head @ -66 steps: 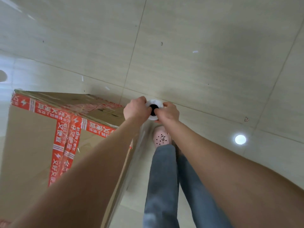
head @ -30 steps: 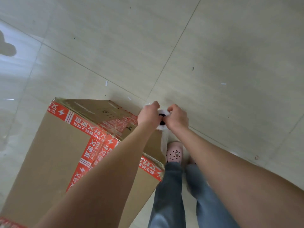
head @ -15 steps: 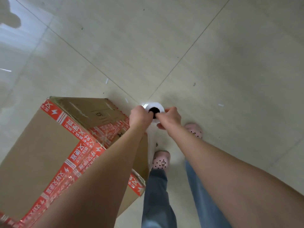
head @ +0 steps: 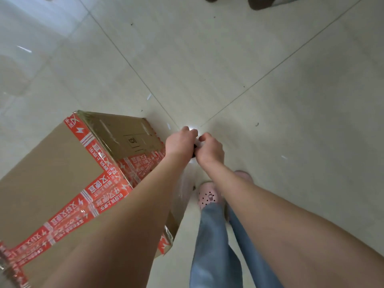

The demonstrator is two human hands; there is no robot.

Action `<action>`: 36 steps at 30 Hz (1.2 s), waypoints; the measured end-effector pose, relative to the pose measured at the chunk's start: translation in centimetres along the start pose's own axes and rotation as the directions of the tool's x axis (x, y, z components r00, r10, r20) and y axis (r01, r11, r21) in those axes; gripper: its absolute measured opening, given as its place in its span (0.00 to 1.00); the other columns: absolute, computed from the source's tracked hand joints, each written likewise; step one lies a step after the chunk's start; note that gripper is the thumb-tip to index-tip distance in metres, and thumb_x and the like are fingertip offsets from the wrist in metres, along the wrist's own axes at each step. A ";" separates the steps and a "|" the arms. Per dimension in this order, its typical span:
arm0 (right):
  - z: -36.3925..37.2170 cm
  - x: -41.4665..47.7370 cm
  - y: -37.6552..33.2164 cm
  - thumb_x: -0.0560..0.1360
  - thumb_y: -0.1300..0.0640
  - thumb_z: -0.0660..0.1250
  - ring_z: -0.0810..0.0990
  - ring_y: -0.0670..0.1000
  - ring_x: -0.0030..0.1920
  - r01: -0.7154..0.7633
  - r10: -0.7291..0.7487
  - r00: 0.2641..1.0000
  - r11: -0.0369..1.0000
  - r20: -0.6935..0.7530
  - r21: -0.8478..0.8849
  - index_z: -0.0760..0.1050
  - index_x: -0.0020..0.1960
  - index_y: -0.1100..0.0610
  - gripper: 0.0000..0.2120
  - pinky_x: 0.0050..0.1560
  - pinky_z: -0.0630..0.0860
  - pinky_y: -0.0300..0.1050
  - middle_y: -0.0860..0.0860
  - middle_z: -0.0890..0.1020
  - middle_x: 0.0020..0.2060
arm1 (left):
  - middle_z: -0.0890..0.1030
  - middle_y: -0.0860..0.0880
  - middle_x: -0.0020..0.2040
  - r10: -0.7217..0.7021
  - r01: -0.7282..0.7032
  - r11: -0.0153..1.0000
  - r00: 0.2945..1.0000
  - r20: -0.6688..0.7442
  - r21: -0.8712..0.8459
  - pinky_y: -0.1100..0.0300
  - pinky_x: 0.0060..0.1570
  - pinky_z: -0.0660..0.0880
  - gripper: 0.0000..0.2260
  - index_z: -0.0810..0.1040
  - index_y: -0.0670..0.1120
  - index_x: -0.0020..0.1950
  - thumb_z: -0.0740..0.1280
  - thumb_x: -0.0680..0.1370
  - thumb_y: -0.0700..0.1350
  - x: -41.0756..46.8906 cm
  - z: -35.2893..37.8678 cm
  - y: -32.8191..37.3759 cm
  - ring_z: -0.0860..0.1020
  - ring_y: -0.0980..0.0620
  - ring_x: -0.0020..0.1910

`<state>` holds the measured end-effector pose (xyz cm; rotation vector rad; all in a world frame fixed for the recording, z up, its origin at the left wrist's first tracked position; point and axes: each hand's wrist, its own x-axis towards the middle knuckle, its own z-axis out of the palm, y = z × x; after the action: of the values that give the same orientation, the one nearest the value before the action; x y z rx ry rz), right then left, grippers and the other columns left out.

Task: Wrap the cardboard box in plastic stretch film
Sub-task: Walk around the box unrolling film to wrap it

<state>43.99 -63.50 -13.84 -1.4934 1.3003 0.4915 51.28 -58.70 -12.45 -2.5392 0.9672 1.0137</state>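
Note:
A tall cardboard box [head: 47, 173] with red printed tape stands on the floor at the lower left. Clear stretch film [head: 184, 188] runs down along its right side, under my arms. My left hand [head: 179, 143] and my right hand [head: 211, 149] both grip the top end of the upright stretch film roll [head: 192, 129], which they mostly hide; only a bit of its white rim shows between them. The roll is held just off the box's right corner.
Pale floor tiles [head: 291, 100] stretch all around. My feet in pink clogs [head: 207, 197] and blue jeans stand right of the box. Dark shapes [head: 268, 2] lie at the top edge, far off.
I have stepped further round the box, so its far side face now shows more. My hands have closed over the roll's top, hiding its core. My feet have moved together.

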 end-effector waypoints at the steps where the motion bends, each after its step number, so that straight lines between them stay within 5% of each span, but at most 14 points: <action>1: -0.2 0.3 -0.2 0.74 0.56 0.63 0.76 0.58 0.44 0.026 -0.026 1.000 0.999 -0.001 -0.046 0.74 0.47 0.50 0.04 0.40 0.68 0.43 0.53 0.80 0.47 | 0.77 0.44 0.52 -0.018 0.018 1.000 1.000 0.002 -0.011 0.55 0.36 0.71 0.12 0.76 0.46 0.58 0.64 0.74 0.40 0.2 -0.1 -0.1 0.79 0.41 0.47; 4: -0.4 1.1 -1.0 0.71 0.52 0.66 0.78 0.57 0.50 0.089 -0.089 0.996 0.986 0.002 -0.143 0.73 0.56 0.48 0.14 0.44 0.69 0.43 0.53 0.77 0.53 | 0.79 0.42 0.48 -0.131 0.126 0.977 0.991 -0.023 -0.173 0.54 0.36 0.74 0.09 0.76 0.42 0.52 0.62 0.74 0.39 0.8 -0.4 -1.1 0.79 0.40 0.45; 6: -0.4 1.3 -1.9 0.65 0.47 0.68 0.79 0.58 0.50 -0.025 0.030 0.998 0.993 0.047 -0.117 0.68 0.59 0.49 0.23 0.49 0.74 0.46 0.52 0.75 0.52 | 0.79 0.42 0.45 -0.247 0.226 0.914 0.969 -0.020 -0.336 0.54 0.37 0.75 0.06 0.75 0.41 0.48 0.62 0.73 0.39 1.0 -0.7 -2.0 0.79 0.40 0.44; 9: 0.1 1.8 -3.7 0.62 0.50 0.69 0.82 0.56 0.45 -0.158 0.150 0.980 0.986 0.131 0.054 0.66 0.52 0.49 0.20 0.49 0.80 0.53 0.50 0.78 0.46 | 0.76 0.44 0.40 -0.369 0.341 0.796 0.928 0.045 -0.500 0.57 0.35 0.71 0.03 0.73 0.42 0.42 0.63 0.73 0.42 1.7 -1.3 -3.1 0.77 0.42 0.42; 12: 0.6 2.9 -5.9 0.67 0.57 0.67 0.79 0.53 0.47 -0.057 0.054 0.997 0.997 0.059 0.050 0.71 0.53 0.49 0.16 0.49 0.76 0.45 0.50 0.80 0.51 | 0.77 0.45 0.40 -0.443 0.420 0.684 0.889 0.118 -0.597 0.58 0.35 0.71 0.05 0.74 0.42 0.41 0.64 0.73 0.44 2.6 -2.1 -4.3 0.77 0.43 0.41; 17: 1.6 4.3 -10.0 0.71 0.60 0.64 0.79 0.56 0.53 0.123 -0.118 0.992 0.984 0.047 -0.130 0.75 0.57 0.49 0.15 0.47 0.71 0.41 0.51 0.80 0.54 | 0.82 0.43 0.40 -0.495 0.477 0.541 0.846 0.197 -0.693 0.55 0.39 0.77 0.08 0.73 0.44 0.37 0.64 0.72 0.48 3.3 -3.0 -6.9 0.81 0.43 0.40; 22: 4.0 4.7 -13.6 0.71 0.63 0.60 0.79 0.58 0.52 0.278 -0.263 0.960 0.921 0.094 -0.271 0.77 0.55 0.48 0.17 0.46 0.72 0.43 0.53 0.81 0.52 | 0.83 0.43 0.42 -0.566 0.512 0.407 0.791 0.232 -0.757 0.53 0.41 0.79 0.09 0.75 0.43 0.45 0.63 0.72 0.49 3.8 -3.0 -10.0 0.81 0.44 0.40; 26: 5.9 4.4 -13.4 0.72 0.58 0.66 0.77 0.56 0.56 0.229 -0.214 0.973 0.931 0.082 -0.284 0.73 0.59 0.53 0.16 0.50 0.70 0.44 0.53 0.78 0.56 | 0.80 0.43 0.48 -0.486 0.492 0.609 0.851 0.197 -0.622 0.54 0.38 0.74 0.14 0.74 0.41 0.53 0.64 0.74 0.49 4.0 -3.2 -12.3 0.79 0.43 0.46; 30: 7.1 4.0 -13.4 0.70 0.57 0.68 0.77 0.55 0.54 0.141 -0.133 0.990 0.963 0.053 -0.229 0.71 0.54 0.53 0.14 0.47 0.69 0.43 0.53 0.76 0.54 | 0.75 0.45 0.52 -0.224 0.195 0.920 0.974 -0.047 -0.339 0.52 0.36 0.72 0.12 0.71 0.43 0.58 0.63 0.75 0.40 5.0 -4.5 -14.0 0.77 0.42 0.48; 33: 7.4 4.3 -13.8 0.69 0.55 0.68 0.78 0.55 0.51 0.149 -0.145 0.989 0.958 0.036 -0.246 0.71 0.53 0.52 0.13 0.46 0.70 0.44 0.51 0.78 0.52 | 0.75 0.45 0.48 -0.064 0.046 0.977 0.994 -0.084 -0.209 0.53 0.35 0.72 0.10 0.72 0.44 0.54 0.63 0.74 0.40 5.8 -5.2 -14.4 0.78 0.42 0.44; 36: 7.4 4.5 -14.2 0.68 0.52 0.69 0.78 0.55 0.51 0.093 -0.084 0.995 0.962 0.046 -0.258 0.69 0.57 0.51 0.19 0.45 0.70 0.43 0.51 0.75 0.55 | 0.75 0.44 0.46 -0.105 0.080 0.959 0.991 -0.078 -0.273 0.53 0.34 0.71 0.08 0.72 0.43 0.50 0.65 0.72 0.40 6.1 -5.7 -14.7 0.77 0.41 0.42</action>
<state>60.44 -61.07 -14.15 -1.7441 1.1690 0.6468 67.23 -53.17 -12.78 -2.8455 0.7692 1.0746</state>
